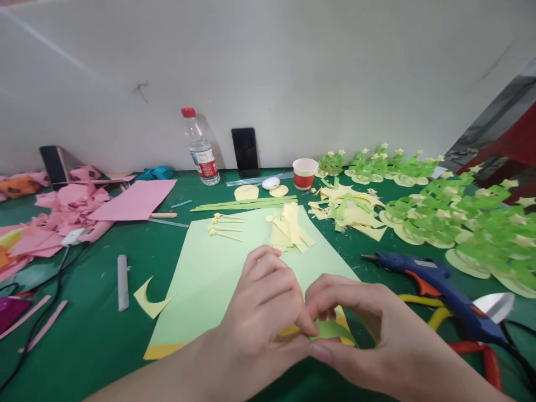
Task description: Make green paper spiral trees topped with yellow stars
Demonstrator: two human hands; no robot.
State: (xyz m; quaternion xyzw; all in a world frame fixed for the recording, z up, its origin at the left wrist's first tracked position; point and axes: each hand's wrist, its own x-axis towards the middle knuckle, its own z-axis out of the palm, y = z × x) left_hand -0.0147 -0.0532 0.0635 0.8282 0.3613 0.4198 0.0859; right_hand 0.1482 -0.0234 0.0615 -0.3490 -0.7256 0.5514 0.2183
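My left hand [268,304] and my right hand [372,324] meet above the near edge of a pale green paper sheet [205,279]. Between them is a green paper strip [329,329], partly hidden by my fingers. The left thumb and forefinger pinch one part of it, and the right thumb and fingers close on it from the other side. Beyond my hands, on the sheet, lie pale yellow strips [288,229] and several thin yellow strips with knotted ends [226,230]. Long green strips [247,203] rest along its far edge.
A blue glue gun [431,273] and scissors [444,312] lie to the right, near rows of green paper decorations [481,212]. Farther back stand a bottle [202,151], a phone [245,152] and a paper cup [305,174]. Pink paper [134,200] is at left, near a glue stick [123,283].
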